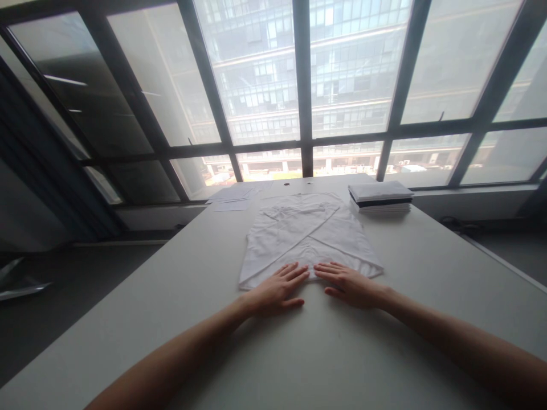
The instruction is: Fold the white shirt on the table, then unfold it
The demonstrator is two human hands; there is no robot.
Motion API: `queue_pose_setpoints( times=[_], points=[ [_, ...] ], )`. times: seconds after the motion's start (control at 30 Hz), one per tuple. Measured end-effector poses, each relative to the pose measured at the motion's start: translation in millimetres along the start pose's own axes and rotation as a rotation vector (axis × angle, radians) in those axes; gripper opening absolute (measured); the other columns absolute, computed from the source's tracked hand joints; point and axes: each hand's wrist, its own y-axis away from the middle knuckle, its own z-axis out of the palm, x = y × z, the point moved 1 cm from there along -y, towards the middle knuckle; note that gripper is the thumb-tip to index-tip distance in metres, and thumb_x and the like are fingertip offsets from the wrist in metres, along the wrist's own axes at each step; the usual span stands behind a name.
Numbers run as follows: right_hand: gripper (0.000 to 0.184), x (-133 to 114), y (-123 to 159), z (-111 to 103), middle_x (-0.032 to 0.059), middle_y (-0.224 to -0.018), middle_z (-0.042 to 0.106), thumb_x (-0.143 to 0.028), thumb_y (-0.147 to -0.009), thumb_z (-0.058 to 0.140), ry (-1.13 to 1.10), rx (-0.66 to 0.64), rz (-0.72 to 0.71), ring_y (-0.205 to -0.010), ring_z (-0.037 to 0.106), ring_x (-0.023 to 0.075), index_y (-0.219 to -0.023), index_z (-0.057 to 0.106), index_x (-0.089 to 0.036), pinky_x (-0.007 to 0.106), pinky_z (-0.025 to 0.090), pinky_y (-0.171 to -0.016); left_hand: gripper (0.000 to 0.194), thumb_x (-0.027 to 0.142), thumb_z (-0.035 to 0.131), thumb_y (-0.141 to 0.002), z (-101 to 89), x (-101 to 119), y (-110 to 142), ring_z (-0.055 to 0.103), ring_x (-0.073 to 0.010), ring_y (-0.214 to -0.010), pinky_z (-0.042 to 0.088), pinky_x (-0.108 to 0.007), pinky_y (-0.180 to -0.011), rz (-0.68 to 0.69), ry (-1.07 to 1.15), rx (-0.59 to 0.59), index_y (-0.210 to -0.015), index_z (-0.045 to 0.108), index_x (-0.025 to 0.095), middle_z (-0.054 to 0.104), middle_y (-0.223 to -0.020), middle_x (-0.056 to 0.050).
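A white garment, which looks like a shirt, lies spread on the white table with its sleeves folded across each other over the body. My left hand rests flat on its near edge, fingers stretched out and thumb pointing inward. Close beside it, my right hand lies flat on the same edge, the fingertips of both hands almost meeting. Neither hand grips the cloth. Small wrinkles run through the fabric ahead of the fingers.
On the white table, a stack of folded cloth, white with a dark layer, sits at the back right. Several sheets of paper lie at the back left. Large windows stand beyond the table, with a dark curtain at left.
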Motion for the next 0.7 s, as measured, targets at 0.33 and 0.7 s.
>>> queue_pose_setpoints(
  times=[0.33,0.7],
  points=[
    [0.058,-0.9,0.3,-0.3,0.0087,-0.159,0.039,-0.037,-0.101,0.051,0.011,-0.011,0.009,-0.148,0.034,0.0263,-0.157,0.036,-0.028,0.051,0.025,-0.124,0.076,0.06,0.045,-0.1,1.1,-0.8,-0.5,0.013,-0.0352,-0.154,0.016,-0.051,-0.125,0.003,0.003,0.006,-0.162,0.021,0.025,0.019,-0.167,-0.007],
    [0.057,-1.8,-0.2,-0.9,0.0075,-0.159,0.04,-0.037,-0.101,0.051,0.001,-0.002,0.007,-0.148,0.035,0.0266,-0.156,0.037,-0.029,0.051,0.026,-0.123,0.076,0.06,0.046,-0.1,1.7,-1.4,-0.8,0.012,-0.0342,-0.154,0.016,-0.051,-0.125,0.0,-0.015,-0.005,-0.163,0.02,0.025,0.019,-0.167,-0.007]
  ],
)
